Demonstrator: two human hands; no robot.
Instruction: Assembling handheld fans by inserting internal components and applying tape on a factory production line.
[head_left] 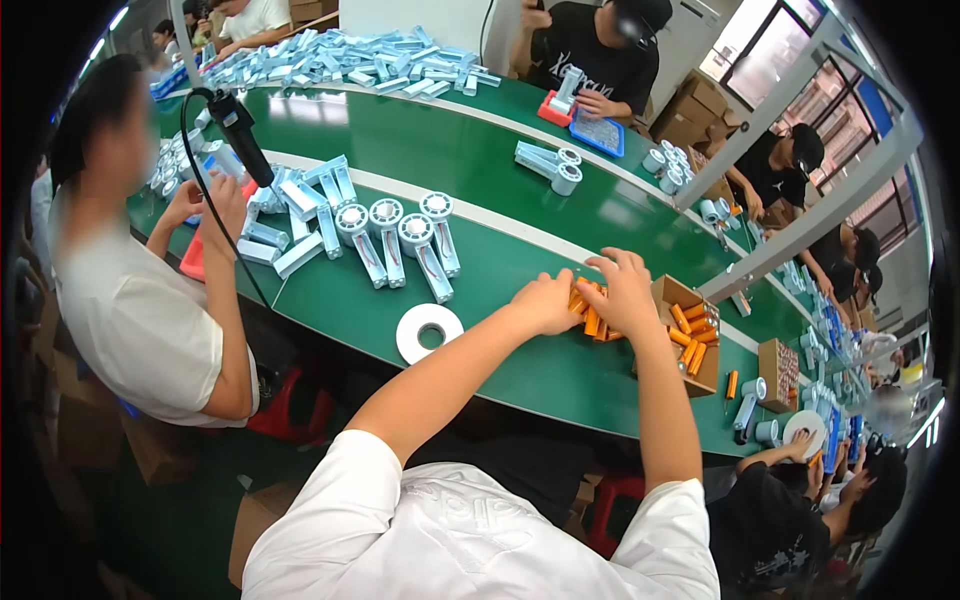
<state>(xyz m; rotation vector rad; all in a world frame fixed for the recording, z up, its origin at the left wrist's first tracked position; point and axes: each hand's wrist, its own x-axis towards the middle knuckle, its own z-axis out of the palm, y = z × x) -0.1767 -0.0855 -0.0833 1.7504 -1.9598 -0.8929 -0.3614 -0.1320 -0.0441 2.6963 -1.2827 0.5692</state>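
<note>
Over the green workbench, my left hand (547, 303) and my right hand (624, 296) press in from both sides on a bunch of orange cylindrical batteries (592, 322). My left fingers are bent against the bunch's left end, their tips partly hidden. The right hand curves over the top, its thumb on the batteries. Just right of my right wrist, an open cardboard box (706, 376) holds several more orange batteries (692, 322). A roll of white tape (429, 333) lies flat left of my left forearm.
Several light-blue handheld fan bodies (387, 232) lie left of the tape, beside a seated person (150, 260). A green conveyor (420, 150) runs behind, carrying two fan bodies (550, 165). A metal post (800, 235) slants up at the right. People work across and to the right.
</note>
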